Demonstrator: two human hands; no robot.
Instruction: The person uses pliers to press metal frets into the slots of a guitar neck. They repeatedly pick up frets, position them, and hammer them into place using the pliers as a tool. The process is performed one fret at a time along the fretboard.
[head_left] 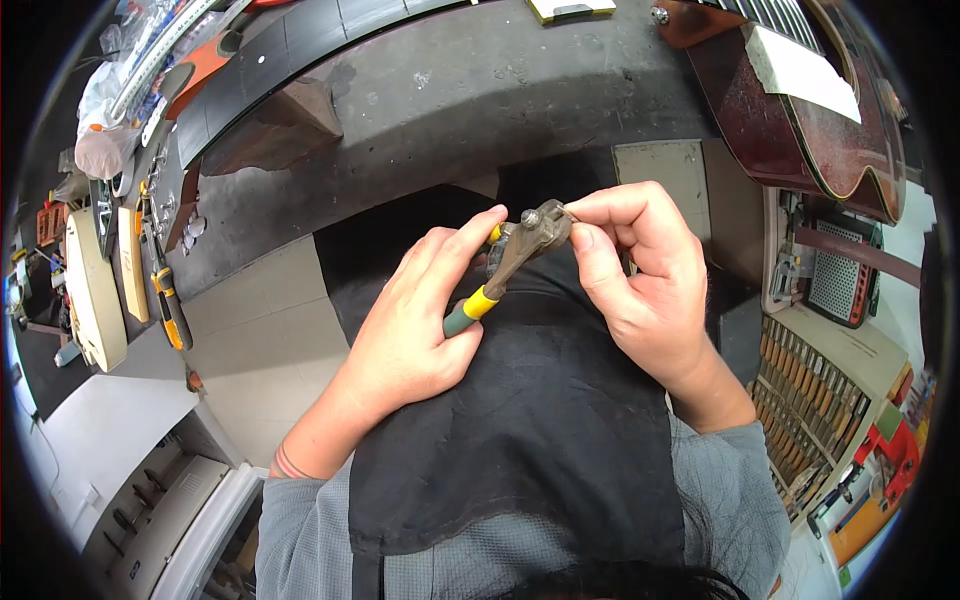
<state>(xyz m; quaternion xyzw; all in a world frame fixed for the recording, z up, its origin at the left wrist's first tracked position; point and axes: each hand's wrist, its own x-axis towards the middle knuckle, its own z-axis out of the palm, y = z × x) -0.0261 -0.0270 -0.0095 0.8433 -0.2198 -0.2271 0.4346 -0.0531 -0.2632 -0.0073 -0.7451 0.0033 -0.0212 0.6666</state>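
In front of my apron, my left hand (425,330) is closed around hand nippers (483,302) with green and yellow handles. Their grey metal head, with a large round pivot bolt, points up and to the right. My right hand (645,270) is closed in a pinch right beside the jaws. Thumb and index finger press on something thin at the head's edge, mostly hidden by the fingertips, so I cannot make out what it is.
A dark workbench (480,90) runs across the far side. On it lie a black slotted fingerboard (300,40) at the far left and a dark red guitar body (770,130) at the right. Screwdrivers (168,300) lie leftward; a rack of files (810,400) stands to the right.
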